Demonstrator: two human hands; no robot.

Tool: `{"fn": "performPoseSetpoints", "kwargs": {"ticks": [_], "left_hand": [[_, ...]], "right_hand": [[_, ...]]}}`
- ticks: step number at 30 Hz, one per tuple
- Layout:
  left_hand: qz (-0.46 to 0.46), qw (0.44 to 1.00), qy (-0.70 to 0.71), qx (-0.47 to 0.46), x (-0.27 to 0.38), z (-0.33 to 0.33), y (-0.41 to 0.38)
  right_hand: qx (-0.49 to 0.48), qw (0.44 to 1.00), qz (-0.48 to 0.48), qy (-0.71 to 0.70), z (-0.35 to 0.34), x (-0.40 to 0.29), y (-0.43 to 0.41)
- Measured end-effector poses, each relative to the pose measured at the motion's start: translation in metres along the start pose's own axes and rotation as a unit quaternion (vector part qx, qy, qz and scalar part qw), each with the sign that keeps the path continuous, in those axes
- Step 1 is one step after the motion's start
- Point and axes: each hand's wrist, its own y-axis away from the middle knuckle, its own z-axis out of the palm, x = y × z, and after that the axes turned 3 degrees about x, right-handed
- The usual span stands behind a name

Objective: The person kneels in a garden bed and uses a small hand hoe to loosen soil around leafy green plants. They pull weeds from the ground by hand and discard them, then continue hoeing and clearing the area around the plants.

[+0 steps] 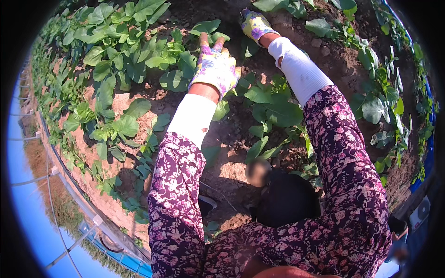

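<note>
My left hand, in a flowered glove with bare fingertips, reaches forward at the upper middle. Its index and middle fingers are spread and touch a broad green leaf of a leafy plant. Nothing is seen held in it, though its palm side is hidden. My right hand, in a matching glove, is low over the soil at the top, right of the left hand. Its fingers are partly hidden in shadow, and I cannot tell if they hold anything. A leafy plant grows between my forearms.
Rows of leafy plants fill the left; more plants stand at the right. Dry, clumpy soil shows between them. A metal frame edges the far left, and a blue sheet the right. Part of another person is at lower right.
</note>
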Motion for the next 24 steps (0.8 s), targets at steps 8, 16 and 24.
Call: {"fn": "performPoseSetpoints", "kwargs": {"ticks": [8, 16, 24], "left_hand": [[-0.010, 1.000, -0.008, -0.012, 0.002, -0.013, 0.026], [-0.037, 0.993, 0.024, 0.107, 0.008, 0.013, 0.047], [-0.046, 0.982, 0.070, 0.170, 0.006, 0.024, 0.060]], "right_hand": [[-0.085, 0.992, -0.047, 0.077, 0.017, -0.026, -0.014], [-0.064, 0.996, 0.024, 0.059, 0.040, -0.025, -0.025], [-0.033, 0.999, 0.015, 0.013, 0.043, -0.025, -0.021]]}}
